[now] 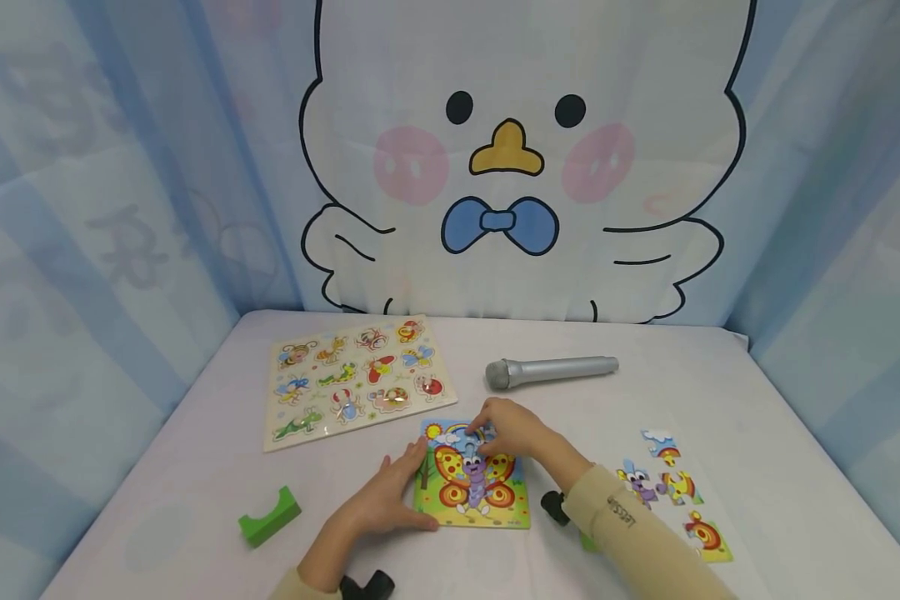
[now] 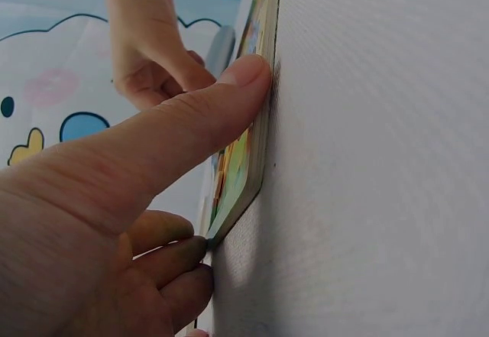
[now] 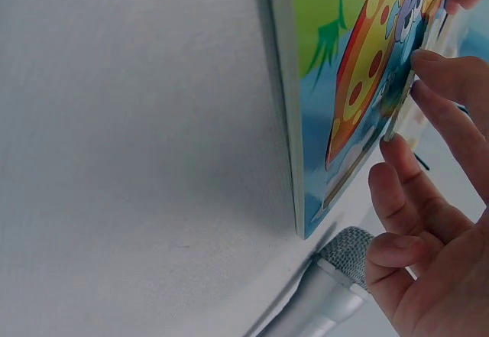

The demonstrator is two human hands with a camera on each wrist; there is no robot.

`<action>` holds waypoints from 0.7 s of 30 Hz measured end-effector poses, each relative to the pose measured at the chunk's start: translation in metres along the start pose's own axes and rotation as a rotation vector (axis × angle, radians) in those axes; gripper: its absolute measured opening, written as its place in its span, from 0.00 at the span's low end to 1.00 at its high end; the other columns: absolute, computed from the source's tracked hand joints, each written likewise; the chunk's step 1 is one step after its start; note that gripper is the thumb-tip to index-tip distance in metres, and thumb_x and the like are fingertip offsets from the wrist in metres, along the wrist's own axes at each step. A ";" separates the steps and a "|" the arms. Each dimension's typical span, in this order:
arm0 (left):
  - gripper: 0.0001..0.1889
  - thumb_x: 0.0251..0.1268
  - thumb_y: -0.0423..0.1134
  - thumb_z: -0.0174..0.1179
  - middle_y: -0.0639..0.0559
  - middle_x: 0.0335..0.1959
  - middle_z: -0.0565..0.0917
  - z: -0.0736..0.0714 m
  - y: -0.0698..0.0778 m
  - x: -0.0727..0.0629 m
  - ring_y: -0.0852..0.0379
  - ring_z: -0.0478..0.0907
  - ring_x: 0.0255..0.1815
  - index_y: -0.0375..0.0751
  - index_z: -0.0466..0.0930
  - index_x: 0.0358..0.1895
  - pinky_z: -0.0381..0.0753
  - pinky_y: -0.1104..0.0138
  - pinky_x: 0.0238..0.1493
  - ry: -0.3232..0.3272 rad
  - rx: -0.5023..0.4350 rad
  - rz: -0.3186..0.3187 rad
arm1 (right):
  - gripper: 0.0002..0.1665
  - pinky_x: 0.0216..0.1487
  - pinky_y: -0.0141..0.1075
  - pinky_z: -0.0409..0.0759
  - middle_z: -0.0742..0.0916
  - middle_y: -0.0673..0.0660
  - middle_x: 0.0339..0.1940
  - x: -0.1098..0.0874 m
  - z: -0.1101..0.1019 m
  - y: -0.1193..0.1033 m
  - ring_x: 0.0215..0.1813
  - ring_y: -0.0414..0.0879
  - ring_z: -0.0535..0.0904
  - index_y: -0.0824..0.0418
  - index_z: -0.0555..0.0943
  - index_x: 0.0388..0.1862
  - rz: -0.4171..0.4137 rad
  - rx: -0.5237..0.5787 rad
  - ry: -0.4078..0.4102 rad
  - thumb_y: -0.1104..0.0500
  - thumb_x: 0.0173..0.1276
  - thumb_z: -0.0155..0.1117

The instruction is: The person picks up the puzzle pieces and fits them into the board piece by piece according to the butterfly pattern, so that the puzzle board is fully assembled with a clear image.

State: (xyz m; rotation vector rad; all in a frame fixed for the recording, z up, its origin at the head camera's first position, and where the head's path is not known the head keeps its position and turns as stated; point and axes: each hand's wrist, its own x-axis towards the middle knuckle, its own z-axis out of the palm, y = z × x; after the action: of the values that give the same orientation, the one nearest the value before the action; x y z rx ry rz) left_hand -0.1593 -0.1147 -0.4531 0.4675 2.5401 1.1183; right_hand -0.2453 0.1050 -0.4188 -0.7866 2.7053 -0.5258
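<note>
A square butterfly jigsaw puzzle [image 1: 474, 492] lies at the middle of the table. My left hand [image 1: 386, 496] holds it at the lower left, thumb against the near edge and fingers along the left side. Over the puzzle's upper part, my right hand [image 1: 521, 429] pinches a thin puzzle piece [image 3: 399, 108] between thumb and fingers. That piece is at the picture's surface; whether it sits fully flat I cannot tell. Several loose puzzle pieces [image 1: 681, 487] with butterfly parts lie at the right, beside the right sleeve.
Behind the puzzle at left lies a wooden insect board [image 1: 420, 407]. A silver microphone [image 1: 555, 371] lies behind my right hand. A green arched block [image 1: 270, 518] stands at front left; another green thing [image 1: 588, 542] is mostly hidden by the right sleeve. A printed curtain [image 1: 510, 275] hangs behind the table.
</note>
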 end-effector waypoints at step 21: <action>0.57 0.38 0.50 0.73 0.39 0.71 0.49 0.000 0.002 -0.001 0.42 0.44 0.71 0.32 0.47 0.70 0.35 0.46 0.68 0.009 0.016 0.022 | 0.15 0.40 0.38 0.76 0.80 0.50 0.38 -0.001 0.000 -0.012 0.39 0.44 0.75 0.51 0.86 0.39 0.042 -0.122 0.012 0.55 0.50 0.73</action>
State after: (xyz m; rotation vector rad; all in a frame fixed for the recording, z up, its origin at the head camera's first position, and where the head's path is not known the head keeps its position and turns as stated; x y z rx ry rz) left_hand -0.1585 -0.1138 -0.4514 0.4964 2.5592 1.1116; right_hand -0.2389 0.0966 -0.4140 -0.7574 2.7799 -0.3604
